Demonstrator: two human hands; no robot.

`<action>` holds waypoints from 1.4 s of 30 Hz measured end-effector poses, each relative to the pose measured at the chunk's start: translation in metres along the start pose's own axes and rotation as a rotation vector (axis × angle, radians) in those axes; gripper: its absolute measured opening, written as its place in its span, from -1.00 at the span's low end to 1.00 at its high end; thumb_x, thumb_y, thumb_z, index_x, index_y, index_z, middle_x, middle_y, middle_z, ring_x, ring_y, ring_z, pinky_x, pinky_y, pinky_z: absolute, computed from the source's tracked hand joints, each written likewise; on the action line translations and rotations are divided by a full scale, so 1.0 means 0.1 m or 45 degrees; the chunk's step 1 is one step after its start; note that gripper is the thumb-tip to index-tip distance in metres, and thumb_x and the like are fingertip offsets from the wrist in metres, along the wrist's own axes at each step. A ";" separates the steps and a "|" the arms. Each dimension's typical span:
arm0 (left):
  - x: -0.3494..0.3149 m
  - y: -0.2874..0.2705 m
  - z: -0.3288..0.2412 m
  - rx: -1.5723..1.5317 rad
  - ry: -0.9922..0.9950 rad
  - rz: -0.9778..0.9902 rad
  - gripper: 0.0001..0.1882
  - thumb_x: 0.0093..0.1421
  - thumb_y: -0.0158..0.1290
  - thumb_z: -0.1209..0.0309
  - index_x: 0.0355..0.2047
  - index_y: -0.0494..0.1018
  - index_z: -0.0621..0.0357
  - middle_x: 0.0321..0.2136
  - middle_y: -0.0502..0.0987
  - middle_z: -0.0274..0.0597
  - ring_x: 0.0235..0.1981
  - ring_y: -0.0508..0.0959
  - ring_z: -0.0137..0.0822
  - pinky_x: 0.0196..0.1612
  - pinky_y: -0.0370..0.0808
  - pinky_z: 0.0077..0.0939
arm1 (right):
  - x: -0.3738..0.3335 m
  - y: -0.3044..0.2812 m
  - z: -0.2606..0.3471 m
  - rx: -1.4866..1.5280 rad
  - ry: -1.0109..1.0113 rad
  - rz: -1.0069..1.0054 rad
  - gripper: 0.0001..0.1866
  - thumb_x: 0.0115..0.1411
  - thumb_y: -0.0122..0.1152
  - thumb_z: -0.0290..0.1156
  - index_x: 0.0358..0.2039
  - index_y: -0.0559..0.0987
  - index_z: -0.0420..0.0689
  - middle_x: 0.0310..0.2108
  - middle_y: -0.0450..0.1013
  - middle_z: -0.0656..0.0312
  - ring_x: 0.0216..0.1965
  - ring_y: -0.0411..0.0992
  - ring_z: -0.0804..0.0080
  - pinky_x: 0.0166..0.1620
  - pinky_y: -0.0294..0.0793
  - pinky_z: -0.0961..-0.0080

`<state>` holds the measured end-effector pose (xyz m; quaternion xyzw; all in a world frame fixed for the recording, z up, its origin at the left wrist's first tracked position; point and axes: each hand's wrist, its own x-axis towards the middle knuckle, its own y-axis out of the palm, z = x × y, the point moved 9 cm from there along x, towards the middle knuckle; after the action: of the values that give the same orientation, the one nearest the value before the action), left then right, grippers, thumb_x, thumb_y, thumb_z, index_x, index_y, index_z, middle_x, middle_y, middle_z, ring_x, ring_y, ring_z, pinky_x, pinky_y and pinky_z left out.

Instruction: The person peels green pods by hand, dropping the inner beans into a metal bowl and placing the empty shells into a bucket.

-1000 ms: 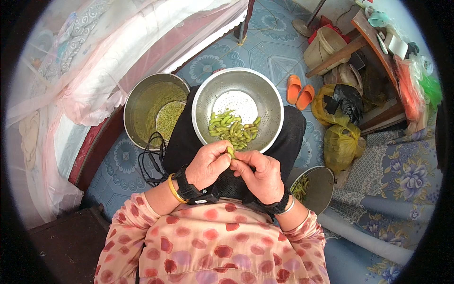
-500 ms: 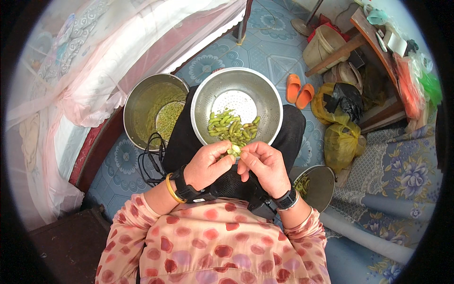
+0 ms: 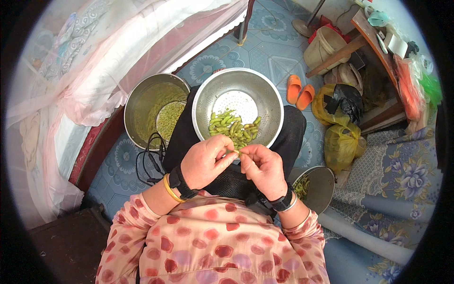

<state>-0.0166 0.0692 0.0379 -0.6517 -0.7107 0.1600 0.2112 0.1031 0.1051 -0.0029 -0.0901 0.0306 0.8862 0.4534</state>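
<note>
Colander [image 3: 273, 106] w/ green pods [image 3: 234, 127] sits on the person's lap [image 3: 294, 135], prob. for easy reach. Pot [image 3: 135, 109] w/ loose beans [image 3: 170, 119] stands left of the colander, bucket [image 3: 324, 191] w/ green bits [image 3: 301, 187] lower right of it; I'd guess that's to keep the two sorted. Hands meet right by the colander's near rim, prob. b/c the pods lie that side. L hand [image 3: 201, 160]: thumb + forefinger pinched on a green piece [image 3: 237, 153], mostly hidden, prob. a pod. R hand [image 3: 265, 171]: half curled, fingertips up against same piece; can't tell if it's gripping.
</note>
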 end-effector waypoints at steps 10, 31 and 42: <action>-0.02 0.07 -0.01 -0.070 0.122 0.008 -0.79 0.06 0.06 0.54 -0.31 0.28 0.18 -0.64 0.33 -0.19 -0.63 0.39 -0.26 -0.54 0.34 -0.46 | 0.01 0.03 -0.06 0.391 0.151 0.140 -0.87 0.18 0.04 -0.49 -0.27 0.45 -0.24 -0.61 0.36 0.34 -0.63 0.26 0.71 -0.63 0.21 0.80; -0.09 0.18 0.25 -0.710 -0.168 0.074 -0.90 0.19 -0.08 0.51 -0.29 0.27 0.22 -0.47 0.34 -0.35 -0.49 0.36 -0.62 -0.45 0.34 -0.74 | 0.03 0.12 -0.09 0.573 0.032 0.332 -0.81 0.25 -0.05 -0.41 -0.18 0.42 -0.20 -0.48 0.41 0.28 -0.54 0.32 0.62 -0.44 0.33 0.73; -0.12 0.35 0.52 -1.393 -0.622 0.247 -0.87 0.19 -0.24 0.42 -0.40 0.28 0.19 -0.58 0.26 -0.33 -0.66 0.24 -0.58 -0.65 0.25 -0.74 | 0.03 0.11 -0.02 0.490 -0.007 0.355 -0.87 0.23 -0.04 -0.48 -0.21 0.35 -0.18 -0.52 0.41 0.28 -0.56 0.33 0.65 -0.47 0.34 0.75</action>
<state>-0.0126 0.0636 -0.0255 -0.6719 -0.6551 -0.0652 -0.3392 0.0928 0.1003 -0.0061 0.0057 0.2098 0.9183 0.3356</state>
